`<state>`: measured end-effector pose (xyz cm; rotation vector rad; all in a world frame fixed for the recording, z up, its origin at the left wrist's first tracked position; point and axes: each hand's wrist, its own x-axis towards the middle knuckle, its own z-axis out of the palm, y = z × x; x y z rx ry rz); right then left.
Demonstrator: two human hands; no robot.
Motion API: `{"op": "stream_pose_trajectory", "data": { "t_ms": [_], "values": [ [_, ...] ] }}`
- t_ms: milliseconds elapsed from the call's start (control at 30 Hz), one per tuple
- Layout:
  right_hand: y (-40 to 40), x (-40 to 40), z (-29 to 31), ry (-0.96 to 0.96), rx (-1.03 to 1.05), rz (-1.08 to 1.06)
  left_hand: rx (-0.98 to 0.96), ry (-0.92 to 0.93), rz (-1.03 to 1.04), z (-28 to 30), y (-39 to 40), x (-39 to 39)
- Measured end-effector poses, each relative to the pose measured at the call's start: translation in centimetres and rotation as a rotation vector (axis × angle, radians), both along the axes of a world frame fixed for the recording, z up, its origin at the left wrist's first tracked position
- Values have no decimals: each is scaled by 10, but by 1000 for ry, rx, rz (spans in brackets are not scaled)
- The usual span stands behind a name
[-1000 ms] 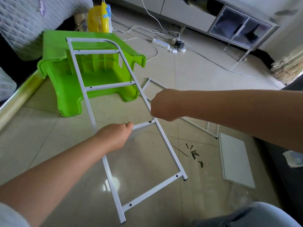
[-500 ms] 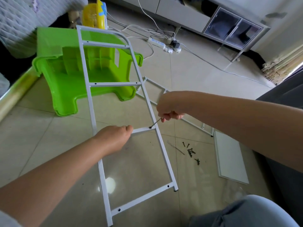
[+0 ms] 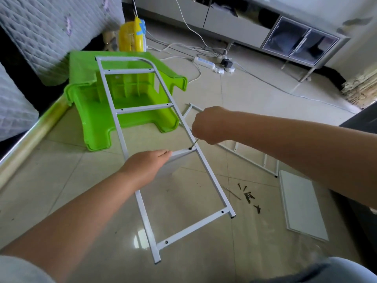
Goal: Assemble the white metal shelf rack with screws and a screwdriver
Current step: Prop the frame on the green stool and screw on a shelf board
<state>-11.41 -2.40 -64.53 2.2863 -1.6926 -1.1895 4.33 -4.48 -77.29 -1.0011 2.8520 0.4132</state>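
Two hands work one white ladder-like side frame running from 11 to 5 o'clock across the floor. Right hand pinches a slim screw angled into the rung's hole. Left hand curls around a white shelf panel under that rung. Loose screws lie at 4 o'clock.

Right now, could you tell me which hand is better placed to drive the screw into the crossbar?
The right hand. It already pinches the thin tool, whose tip sits at the hole in the crossbar. The left hand is busy gripping the shelf panel against the frame, steadying it.
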Motion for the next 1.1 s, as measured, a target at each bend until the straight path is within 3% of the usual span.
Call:
{"op": "stream_pose_trajectory", "data": {
  "t_ms": [133,267,400,567,667,933,1100],
  "values": [
    [-1,1,-3,71,49,122,7,4,4,-7,-4,-3],
    [-2,-7,-4,-32,39,-47,-7,15,-6,-10,-5,-6],
    [-6,0,-12,-228,-32,-461,-14,59,-6,-12,-4,-6],
    [-10,-13,-19,-599,-6,-1206,-29,38,-2,-11,-3,-6],
    [-2,-18,-22,-774,-62,-1405,-45,14,0,-5,-5,-7],
    [6,-31,-20,-876,-76,-1274,-76,-12,32,-1,-8,-5],
    [34,-70,-26,-990,-225,-1129,-246,164,37,6,2,-18]
  ]
}}
